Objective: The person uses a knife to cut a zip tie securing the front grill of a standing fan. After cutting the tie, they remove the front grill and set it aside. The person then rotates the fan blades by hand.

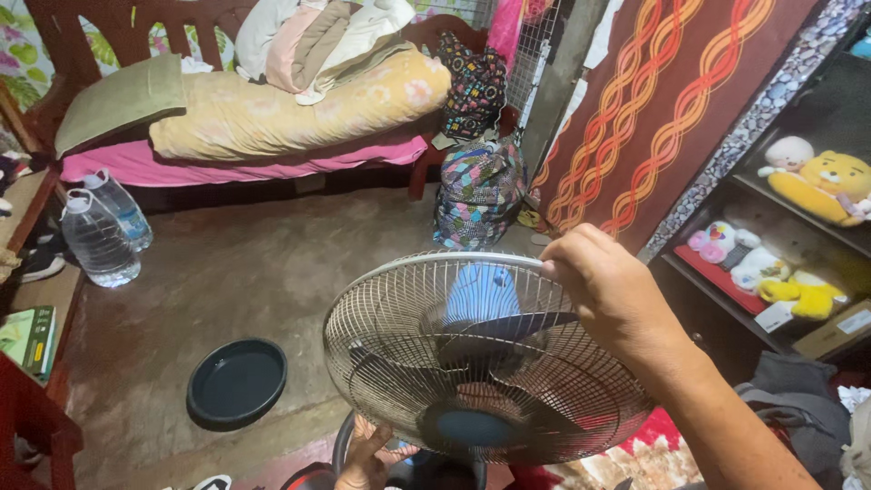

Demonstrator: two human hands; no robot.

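An electric fan [472, 363] with a white wire cage, dark blades and a blue hub tilts in front of me. My right hand [608, 290] grips the top right rim of the cage. My left hand [367, 454] sits below the cage near the fan's base, fingers curled on the lower part; what it holds is partly hidden by the cage.
A dark round basin [238, 381] lies on the concrete floor to the left. Two large water bottles [98, 240] stand by a wooden bed [236, 118] piled with bedding. Patterned bags [479, 186] lean at the back. A shelf [798, 227] with plush toys stands on the right.
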